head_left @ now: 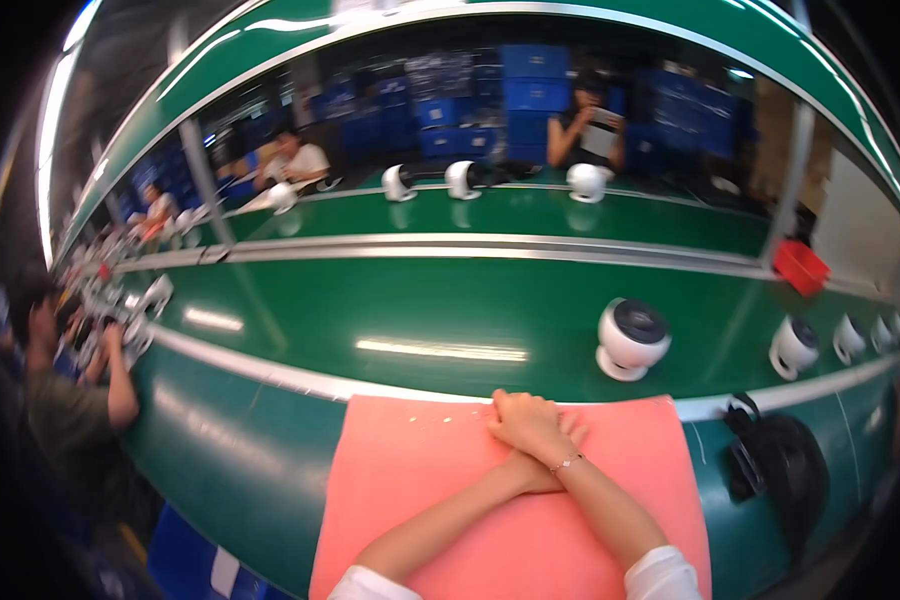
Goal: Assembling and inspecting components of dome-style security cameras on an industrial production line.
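My forearms cross over a pink mat (400,500) on the bench. My right hand (530,422), with a thin bracelet at its wrist, lies on top with its fingers curled in, and no object shows in it. Beneath it my left hand (574,430) reaches out to the right, its fingers stretched and apart, partly hidden by the right wrist. Neither hand touches a device. The nearest one is a white round camera-like device (633,338) with a black face, standing upright on the green conveyor belt (440,300) just beyond the mat.
More white devices (794,347) stand along the belt at right, others (460,180) on the far line. A black bag-like item (785,460) lies right of the mat. A red bin (800,267) sits at far right. A co-worker (70,400) works at left; others sit across.
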